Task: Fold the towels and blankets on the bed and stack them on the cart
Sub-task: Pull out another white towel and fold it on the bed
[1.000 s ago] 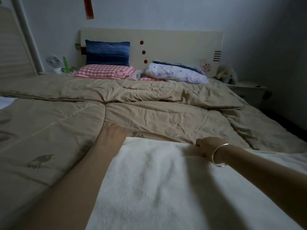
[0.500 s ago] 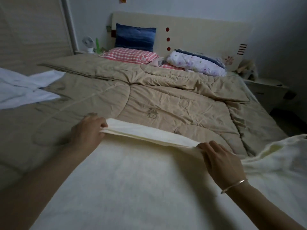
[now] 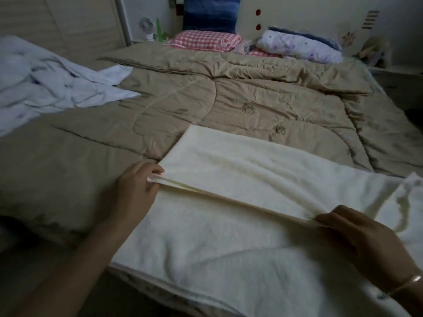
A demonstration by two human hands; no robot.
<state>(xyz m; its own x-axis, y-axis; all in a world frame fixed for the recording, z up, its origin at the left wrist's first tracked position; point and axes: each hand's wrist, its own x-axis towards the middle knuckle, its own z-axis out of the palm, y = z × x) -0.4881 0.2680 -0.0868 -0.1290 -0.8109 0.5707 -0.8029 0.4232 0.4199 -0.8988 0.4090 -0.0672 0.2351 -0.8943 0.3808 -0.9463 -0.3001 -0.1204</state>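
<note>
Folding of the cream blanket [image 3: 251, 165] is judged to be in progress at the foot edge of the bed. The blanket is laid over a tan quilt [image 3: 263, 99]; its near portion is draped over the foot edge and its far portion is spread flat toward the head edge. A doubled hem is held raised and taut between the two hands.

The left grip [image 3: 135, 188] is closed about the hem's left end, at the blanket's left border. The right grip [image 3: 366, 239] is closed in a pinch on the hem's right end; a bangle [image 3: 405, 283] is noted at that wrist.

Governing relation: the hem's long axis is run across the bed from the left edge toward the right edge, slanted so that the right end lies nearer the foot edge. One grip is set at each end, so neither hand is favoured. The blanket's bulk lies between them, beyond the line toward the head edge and beneath it toward the foot edge. Loose excess [image 3: 409, 197] is bunched just beside the right grip, toward the right edge.

The coming move is judged to require both ends to be carried evenly, square to that axis.

A crumpled white sheet [image 3: 45, 83] is noted near the left edge, well apart and not yet folded. No cart is seen.
</note>
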